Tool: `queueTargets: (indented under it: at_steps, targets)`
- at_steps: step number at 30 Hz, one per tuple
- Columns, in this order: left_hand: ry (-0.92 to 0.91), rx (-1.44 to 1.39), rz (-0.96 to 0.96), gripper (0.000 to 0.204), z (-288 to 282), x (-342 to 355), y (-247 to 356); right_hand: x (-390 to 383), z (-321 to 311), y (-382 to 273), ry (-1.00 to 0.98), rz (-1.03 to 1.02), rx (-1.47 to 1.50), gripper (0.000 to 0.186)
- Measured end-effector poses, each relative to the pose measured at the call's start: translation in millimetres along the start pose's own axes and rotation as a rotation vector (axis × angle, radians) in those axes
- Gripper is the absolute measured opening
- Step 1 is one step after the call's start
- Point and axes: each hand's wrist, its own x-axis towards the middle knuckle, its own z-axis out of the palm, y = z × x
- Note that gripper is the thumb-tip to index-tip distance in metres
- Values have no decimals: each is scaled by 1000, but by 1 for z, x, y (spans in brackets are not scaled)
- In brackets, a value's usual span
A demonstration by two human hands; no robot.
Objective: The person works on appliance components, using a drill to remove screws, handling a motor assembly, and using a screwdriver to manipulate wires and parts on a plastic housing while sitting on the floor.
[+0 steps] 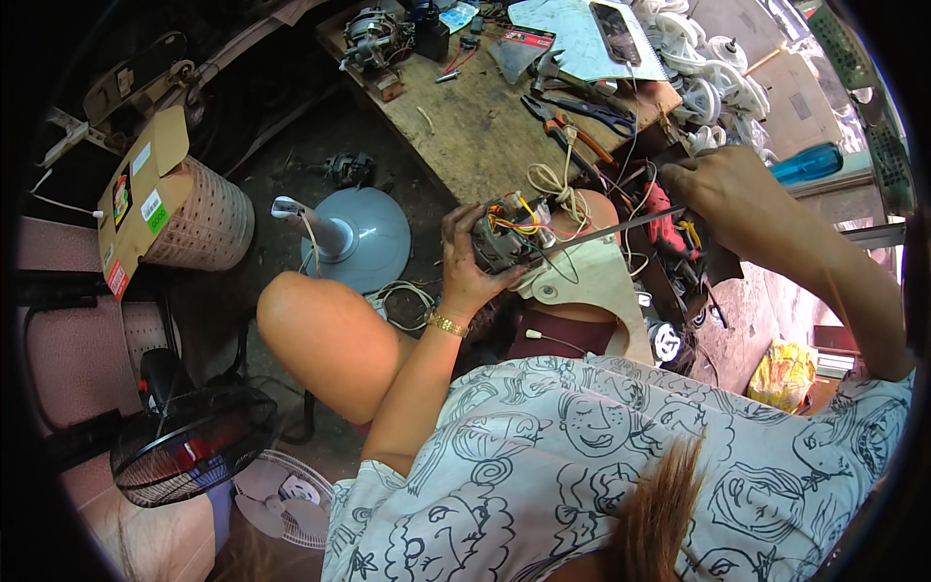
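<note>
My left hand (467, 272) grips a small motor (503, 248) with yellow, red and other wires, above my right thigh. My right hand (722, 189) is closed on a long thin metal tool (635, 221), like a screwdriver; its handle is mostly hidden and its shaft reaches to the motor's lower right side. A cream plastic housing (572, 291) lies on my lap beneath the motor, with a coiled pale cable (553, 184) above it. A red-handled tool (667, 228) sits in a dark box just below my right hand.
A wooden bench (436, 136) holds pliers (572, 136), a phone (613, 34) and another motor (378, 39). White plastic parts (703, 92) are piled right of it. A grey fan base (364, 252) stands on the floor, a perforated bin (208, 218) left, fan heads (194, 436) lower left.
</note>
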Motion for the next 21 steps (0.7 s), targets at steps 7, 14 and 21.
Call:
queueTargets:
  at_steps: [7,14,21]
  targets:
    - [-13,4,-28,93,-4,-3,-3,10,8,4,-65,90,-9,30]
    - [-27,-4,-17,93,-7,-2,-3,14,11,-8,210,90,116,28]
    - [-23,-79,20,81,-9,-2,-3,22,8,-1,-312,85,-33,27]
